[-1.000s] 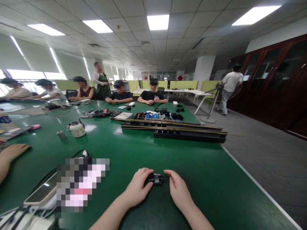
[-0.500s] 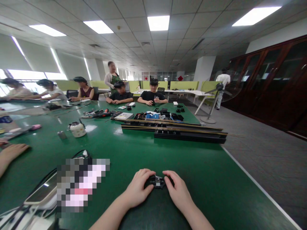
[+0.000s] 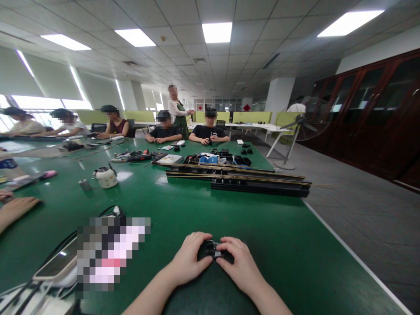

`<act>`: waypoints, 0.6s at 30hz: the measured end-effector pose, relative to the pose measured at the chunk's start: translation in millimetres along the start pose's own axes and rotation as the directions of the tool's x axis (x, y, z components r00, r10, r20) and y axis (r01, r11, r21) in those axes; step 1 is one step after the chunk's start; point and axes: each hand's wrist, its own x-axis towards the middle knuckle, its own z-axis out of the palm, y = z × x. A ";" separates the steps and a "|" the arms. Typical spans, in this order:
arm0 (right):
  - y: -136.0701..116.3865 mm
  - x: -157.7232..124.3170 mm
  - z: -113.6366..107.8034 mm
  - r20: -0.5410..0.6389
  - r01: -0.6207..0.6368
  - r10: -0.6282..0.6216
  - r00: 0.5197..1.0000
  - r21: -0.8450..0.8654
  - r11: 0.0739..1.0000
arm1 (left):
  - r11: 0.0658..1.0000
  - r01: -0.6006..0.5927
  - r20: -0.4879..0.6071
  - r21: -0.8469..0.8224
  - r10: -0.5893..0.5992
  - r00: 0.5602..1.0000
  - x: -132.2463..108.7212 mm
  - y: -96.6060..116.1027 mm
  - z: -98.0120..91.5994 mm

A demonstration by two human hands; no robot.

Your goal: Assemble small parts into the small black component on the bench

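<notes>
My left hand (image 3: 187, 261) and my right hand (image 3: 238, 263) meet near the front edge of the green table (image 3: 282, 236). Between them sits a small black part (image 3: 210, 250) with a pale patch on top. Fingers of both hands curl around it, the left from its left side, the right from its right side and front. Most of the part is covered by my fingertips.
Long black rails (image 3: 249, 181) lie across the table ahead. A white kettle-like pot (image 3: 105, 176) and a small metal cylinder (image 3: 84, 184) stand at the left. A phone (image 3: 55, 262) and cables lie at lower left. Another person's hand (image 3: 16, 208) rests at the left edge. Several people sit at the far end; a floor fan (image 3: 303, 124) stands right.
My right hand has closed in leftward onto the black part, covering more of it. A standing person at the back walked right; the person by the fan has gone behind it.
</notes>
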 end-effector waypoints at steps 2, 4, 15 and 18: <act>1.0 -0.1 0.6 -0.004 0.003 -0.003 1.000 0.016 1.000 | 1.000 -0.006 0.000 0.002 0.006 1.000 -0.1 -0.1 -0.1; 2.2 -0.1 1.3 -0.018 0.014 -0.014 1.000 0.039 0.999 | 1.000 -0.011 0.000 0.002 0.011 1.000 -0.2 -0.2 -0.5; 3.6 0.3 1.6 -0.026 0.049 -0.047 0.999 0.084 0.995 | 1.000 -0.007 0.011 0.012 0.007 1.000 2.6 2.6 -3.3; 5.5 1.2 2.2 -0.056 0.045 -0.038 0.998 0.135 0.990 | 1.000 -0.002 0.008 0.008 0.002 1.000 2.1 3.1 -3.3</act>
